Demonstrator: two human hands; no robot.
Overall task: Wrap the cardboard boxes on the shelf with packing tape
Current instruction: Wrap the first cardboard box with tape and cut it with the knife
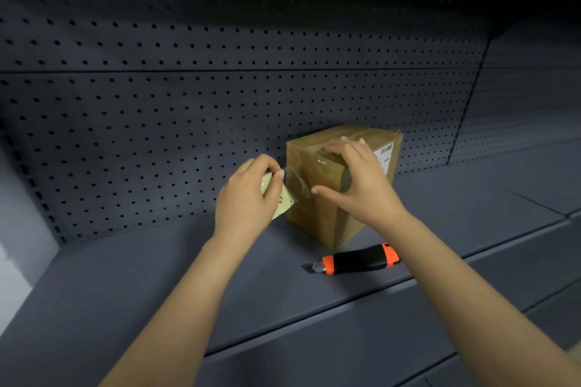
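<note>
A brown cardboard box (317, 220), glossy with clear tape, stands on the dark grey metal shelf (176, 273), against the perforated back panel (188, 104). The right grip (361, 185) rests released on it, fingers spread on the top, thumb on the near face. At nine o'clock from the box, the left grip (248, 195) clasps a pale tape roll (278, 203); a clear strip (295, 182) runs from the roll to the box. At six o'clock lies a black-and-orange knife (361, 259), blade out.

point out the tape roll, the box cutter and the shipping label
tape roll (279, 203), head view, pale side face
box cutter (358, 260), head view, black grip middle
shipping label (384, 157), head view, white sticker's middle
</note>
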